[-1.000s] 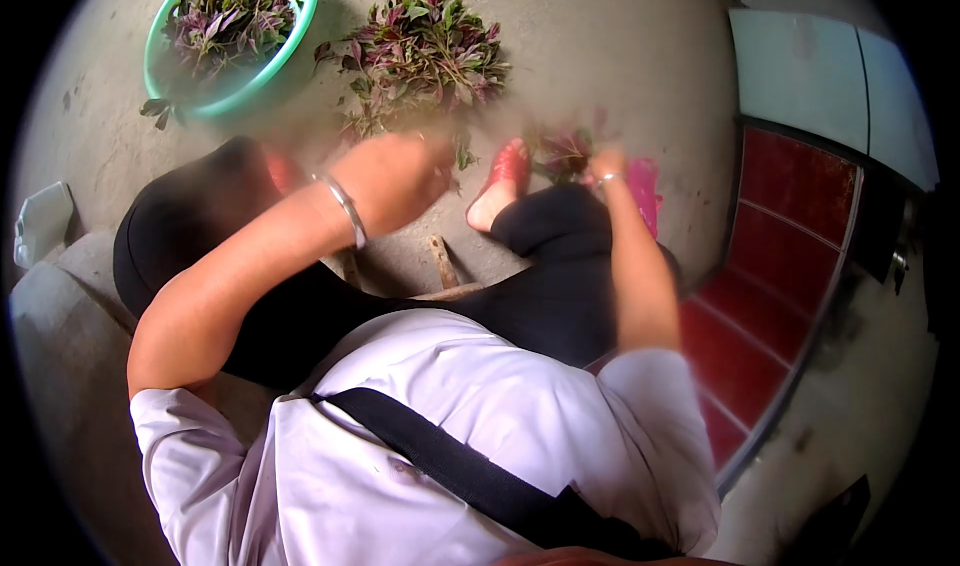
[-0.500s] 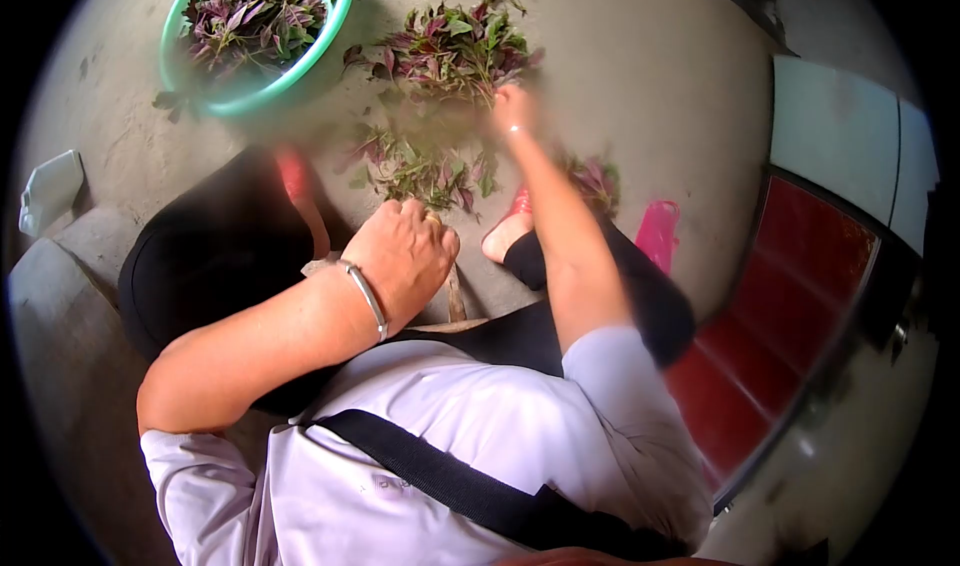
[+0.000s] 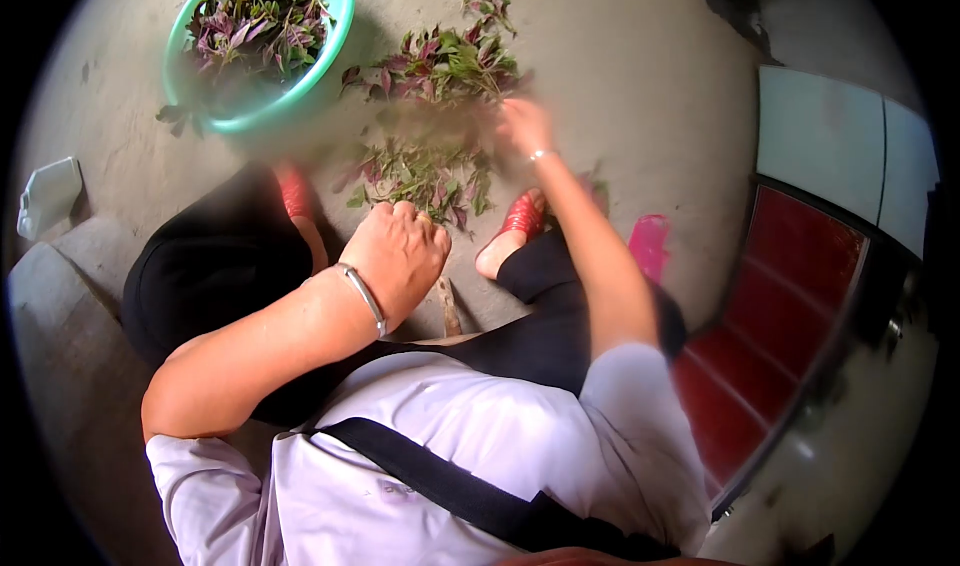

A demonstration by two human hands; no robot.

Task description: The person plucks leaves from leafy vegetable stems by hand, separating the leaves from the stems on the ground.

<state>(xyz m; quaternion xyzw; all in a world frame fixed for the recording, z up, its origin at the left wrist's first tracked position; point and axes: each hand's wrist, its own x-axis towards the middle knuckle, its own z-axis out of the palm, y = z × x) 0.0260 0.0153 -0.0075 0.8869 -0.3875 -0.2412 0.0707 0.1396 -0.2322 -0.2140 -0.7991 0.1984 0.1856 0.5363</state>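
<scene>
The right hand lay at the near right edge of the upper leaf pile on the floor; blur left its grip undetermined. One second earlier it had been beside the right shoe. The left hand, previously farther forward, was curled near the lap, its contents hidden, just behind the lower leaf pile. More leaves filled the green basin.

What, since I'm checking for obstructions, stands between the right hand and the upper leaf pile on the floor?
Nothing visible does: the right hand is at the near right edge of the upper leaf pile, though blur there hides whether they touch.
</scene>
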